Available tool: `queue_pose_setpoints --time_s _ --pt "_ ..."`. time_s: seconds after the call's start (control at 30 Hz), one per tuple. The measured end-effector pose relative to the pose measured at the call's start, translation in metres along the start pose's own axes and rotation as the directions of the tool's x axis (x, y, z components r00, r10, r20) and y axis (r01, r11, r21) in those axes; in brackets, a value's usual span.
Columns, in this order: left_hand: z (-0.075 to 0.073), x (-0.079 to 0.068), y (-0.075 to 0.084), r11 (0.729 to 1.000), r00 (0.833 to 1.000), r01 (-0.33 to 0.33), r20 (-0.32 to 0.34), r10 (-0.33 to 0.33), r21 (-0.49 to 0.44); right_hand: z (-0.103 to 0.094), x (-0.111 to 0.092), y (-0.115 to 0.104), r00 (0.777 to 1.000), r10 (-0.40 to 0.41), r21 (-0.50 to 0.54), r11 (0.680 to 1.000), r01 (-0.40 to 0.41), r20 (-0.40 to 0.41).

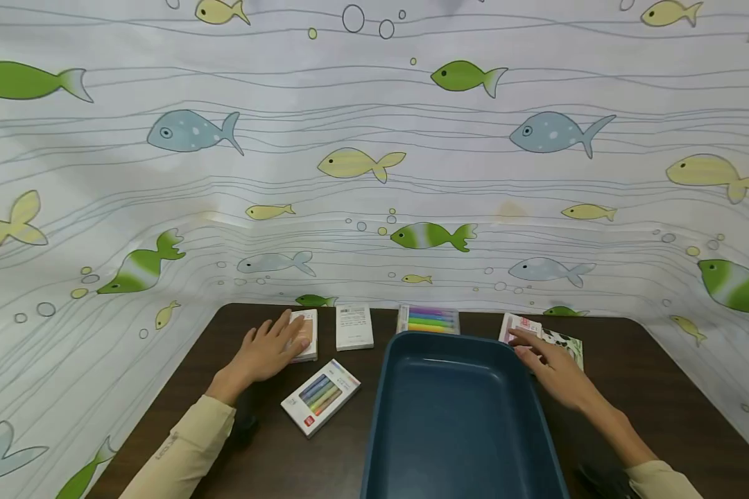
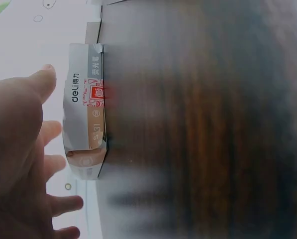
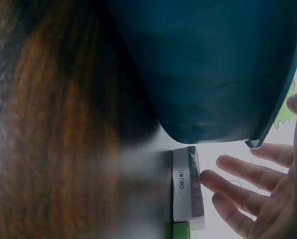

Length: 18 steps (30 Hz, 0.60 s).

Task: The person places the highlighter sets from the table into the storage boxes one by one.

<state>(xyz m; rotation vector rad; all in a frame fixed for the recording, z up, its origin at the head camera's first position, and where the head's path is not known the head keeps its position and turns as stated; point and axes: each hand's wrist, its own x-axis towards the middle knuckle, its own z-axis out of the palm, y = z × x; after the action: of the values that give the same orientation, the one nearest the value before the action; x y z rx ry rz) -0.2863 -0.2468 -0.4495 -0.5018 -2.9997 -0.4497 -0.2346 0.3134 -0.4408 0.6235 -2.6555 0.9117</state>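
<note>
At the back left of the table, my left hand (image 1: 265, 352) hovers with fingers spread over a white and tan box of deli highlighters (image 1: 310, 334). The left wrist view shows the end of that highlighter box (image 2: 83, 114), with the fingertips close above it. My right hand (image 1: 558, 373) reaches past the right rim of a dark blue tray (image 1: 462, 423), its fingers loosely extended over a small white and pink deli box (image 1: 521, 324). In the right wrist view that deli box (image 3: 183, 184) stands beside the tray's end, fingertips right at its top. Neither hand grips anything.
A white box with coloured pens in its window (image 1: 321, 397) lies angled left of the tray. Behind are a plain white box (image 1: 354, 327) and a clear case of coloured pens (image 1: 428, 320). A green-patterned packet (image 1: 571, 346) lies back right. A fish-print cloth (image 1: 362, 208) hangs behind.
</note>
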Motion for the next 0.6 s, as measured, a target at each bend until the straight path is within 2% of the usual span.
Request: queue_pose_setpoints --time_s 0.27,0.5,0.6 --pt "0.0022 0.0056 0.0032 0.999 1.0 0.03 -0.002 -0.03 0.024 0.0056 -0.003 -0.0014 0.999 0.0 0.082 0.997 -0.005 0.054" --pt "0.0051 0.0088 -0.0003 0.992 0.992 0.121 0.018 -0.121 0.021 0.0085 -0.0021 -0.0013 0.995 0.0 0.158 0.987 -0.015 0.098" --pt "0.0072 0.0068 -0.0019 0.99 0.99 0.138 0.031 -0.138 0.006 0.0102 -0.0024 0.0009 0.993 0.016 0.207 0.978 -0.041 0.121"
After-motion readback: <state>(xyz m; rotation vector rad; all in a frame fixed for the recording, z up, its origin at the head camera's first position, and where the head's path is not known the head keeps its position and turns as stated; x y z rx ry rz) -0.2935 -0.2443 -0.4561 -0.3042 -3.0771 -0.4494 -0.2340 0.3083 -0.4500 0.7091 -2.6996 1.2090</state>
